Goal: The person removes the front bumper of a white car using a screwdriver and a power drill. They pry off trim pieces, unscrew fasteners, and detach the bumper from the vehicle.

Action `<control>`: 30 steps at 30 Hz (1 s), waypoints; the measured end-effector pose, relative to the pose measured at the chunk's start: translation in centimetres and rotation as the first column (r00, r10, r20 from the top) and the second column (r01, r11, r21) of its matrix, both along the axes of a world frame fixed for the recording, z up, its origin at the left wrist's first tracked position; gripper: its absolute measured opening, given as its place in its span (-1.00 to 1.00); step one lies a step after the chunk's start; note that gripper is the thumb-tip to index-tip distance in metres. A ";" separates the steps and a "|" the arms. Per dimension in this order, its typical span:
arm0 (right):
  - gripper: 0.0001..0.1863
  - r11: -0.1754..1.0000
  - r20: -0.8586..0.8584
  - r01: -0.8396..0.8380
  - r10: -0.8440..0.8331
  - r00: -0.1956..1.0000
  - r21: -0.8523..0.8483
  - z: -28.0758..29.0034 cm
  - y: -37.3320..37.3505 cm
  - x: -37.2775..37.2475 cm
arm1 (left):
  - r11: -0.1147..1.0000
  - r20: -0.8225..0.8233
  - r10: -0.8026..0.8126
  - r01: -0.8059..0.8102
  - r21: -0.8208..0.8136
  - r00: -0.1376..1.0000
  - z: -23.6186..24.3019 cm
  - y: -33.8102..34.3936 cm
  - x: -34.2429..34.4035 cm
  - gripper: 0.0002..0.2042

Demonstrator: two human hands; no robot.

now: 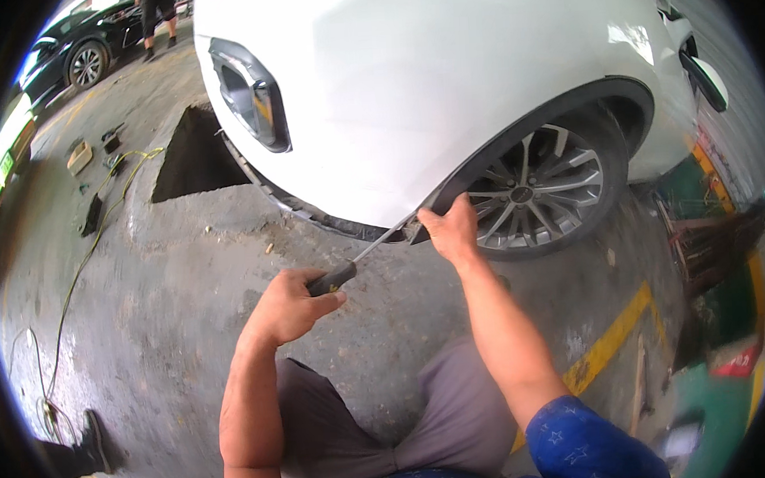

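Observation:
My left hand (286, 306) is closed round the black handle of a screwdriver (333, 278). Its metal shaft slants up and right, and the tip meets the lower corner of the white car's bumper (367, 110), by the wheel arch. With my right hand (453, 229) I grip the lower front end of the black wheel arch trim (482, 160), thumb and fingers at its edge. That end of the trim seems to stand off the bumper; the exact contact at the tip is too small to tell. Just right of my right hand is the grey alloy wheel (523, 194).
A rectangular pit (192, 158) opens in the concrete floor at the bumper's left. A yellow-green cable (81, 272) runs along the left side. A black car (87, 51) and a standing person (158, 21) are at the far left. Another person's shoe (93, 442) shows at lower left.

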State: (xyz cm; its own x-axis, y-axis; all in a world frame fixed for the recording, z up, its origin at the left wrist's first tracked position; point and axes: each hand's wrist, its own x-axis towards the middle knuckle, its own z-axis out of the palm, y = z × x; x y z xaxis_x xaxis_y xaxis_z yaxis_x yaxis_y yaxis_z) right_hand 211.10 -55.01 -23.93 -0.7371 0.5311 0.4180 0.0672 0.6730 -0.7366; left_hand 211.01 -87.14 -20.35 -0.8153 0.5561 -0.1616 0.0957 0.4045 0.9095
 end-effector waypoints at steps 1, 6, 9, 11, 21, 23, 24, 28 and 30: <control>-0.33 0.999 -0.006 -0.012 0.012 1.000 -0.030 0.7 -0.9 0.0 | 1.000 0.079 0.006 -0.007 0.010 0.997 0.7 -0.2 -0.3 -0.68; -0.32 0.996 -0.001 -0.015 0.015 1.000 -0.082 1.2 -1.0 0.4 | 0.997 0.113 -0.060 0.065 -0.040 0.992 4.1 0.3 -1.9 -0.76; -0.36 0.995 0.088 0.035 -0.027 0.996 -0.090 0.3 0.3 0.2 | 0.993 0.128 -0.119 0.120 0.001 0.985 5.7 2.2 -2.9 -0.79; -0.39 0.995 0.096 0.038 -0.029 0.995 -0.097 0.7 -0.5 -0.1 | 0.984 0.252 -0.167 0.146 0.100 0.953 6.2 2.3 -4.0 -0.78; -0.42 0.990 -0.014 0.077 -0.080 0.997 -0.121 0.1 -0.7 -0.1 | 0.930 -0.043 -0.192 0.168 -0.328 0.980 8.5 5.3 -1.0 -0.64; -0.41 0.988 -0.008 0.084 -0.085 0.996 -0.129 -0.1 -1.7 -0.2 | 0.956 -0.319 -0.138 0.041 -0.292 0.938 7.1 5.8 3.1 -0.63; -0.41 0.987 0.002 0.092 -0.093 0.996 -0.128 0.0 -1.8 0.0 | 0.966 -0.375 -0.117 0.017 -0.260 0.920 6.6 6.0 3.6 -0.62; -0.41 0.985 0.056 0.099 -0.092 0.994 -0.142 0.7 -1.6 0.6 | 0.880 -0.517 -0.179 -0.098 -0.464 0.837 9.7 5.3 -0.5 -0.64; -0.42 0.986 0.008 0.077 -0.077 0.997 -0.147 0.5 -1.3 1.1 | 0.899 -0.577 -0.155 -0.128 -0.419 0.802 10.1 4.8 -3.7 -0.68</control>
State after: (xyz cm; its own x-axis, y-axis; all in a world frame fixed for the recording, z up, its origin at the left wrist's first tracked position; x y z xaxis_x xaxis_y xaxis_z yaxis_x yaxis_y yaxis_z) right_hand 212.17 -56.32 -23.44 -0.6922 0.6421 0.3296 0.1161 0.5498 -0.8272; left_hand 207.29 -82.33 -10.22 -0.8193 0.5598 0.1237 0.5555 0.7218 0.4128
